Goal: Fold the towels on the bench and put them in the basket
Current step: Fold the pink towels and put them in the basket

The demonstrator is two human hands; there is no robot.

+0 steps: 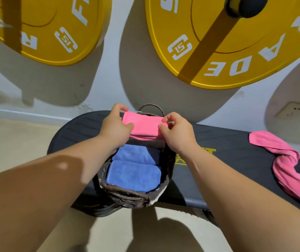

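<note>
bench (pixel 218 142): one basket (pixel 127 195), two blue towels (pixel 133 176), folded pink towel (pixel 143 127), crumpled pink towel (pixel 276 146)

Four towels in all: two pink, namely a folded pink towel (pixel 143 127) and a loose pink towel (pixel 287 160), and two blue, both folded, a far blue towel (pixel 133 154) and a near blue towel (pixel 134 176). One woven basket (pixel 127 195) with a single loop handle (pixel 152 106). One padded bench (pixel 236 142). Two yellow weight plates, a left plate (pixel 36 24) and a right plate (pixel 227 42). One wall socket (pixel 293 109). Two bare hands, a left hand (pixel 115 126) and a right hand (pixel 179 132).
</note>
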